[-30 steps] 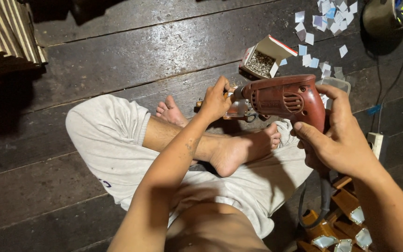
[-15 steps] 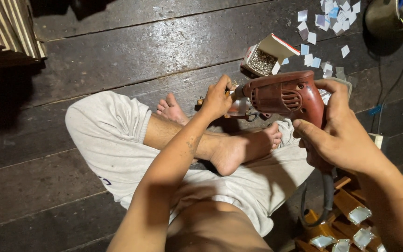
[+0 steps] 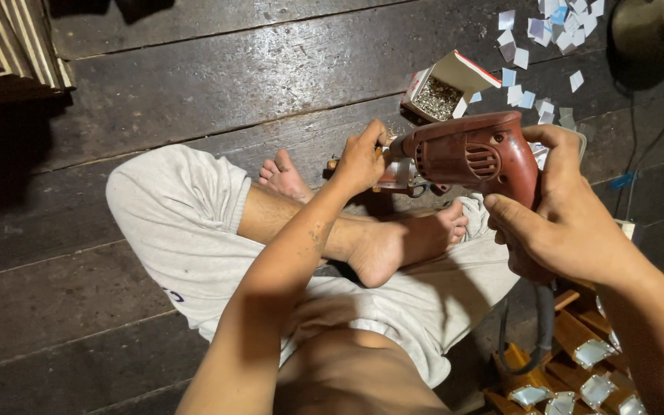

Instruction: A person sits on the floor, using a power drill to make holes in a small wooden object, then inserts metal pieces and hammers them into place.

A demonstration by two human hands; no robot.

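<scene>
I sit cross-legged on a dark plank floor (image 3: 194,84). My right hand (image 3: 559,211) grips the handle of a red electric drill (image 3: 474,154), which lies level and points left above my feet. My left hand (image 3: 359,161) is closed around the drill's front end at the chuck (image 3: 397,170); what it pinches there is hidden by the fingers. The drill's black cord (image 3: 539,323) hangs down below my right hand.
An open small box of tiny metal pieces (image 3: 439,88) stands on the floor beyond the drill. Several pale paper squares (image 3: 536,46) lie scattered at the top right. Wooden pieces with shiny inlays (image 3: 570,369) are stacked at the lower right. A round dark pot (image 3: 643,27) sits in the corner.
The drill and both hands stay almost in place; the left hand has shifted slightly at the chuck.
</scene>
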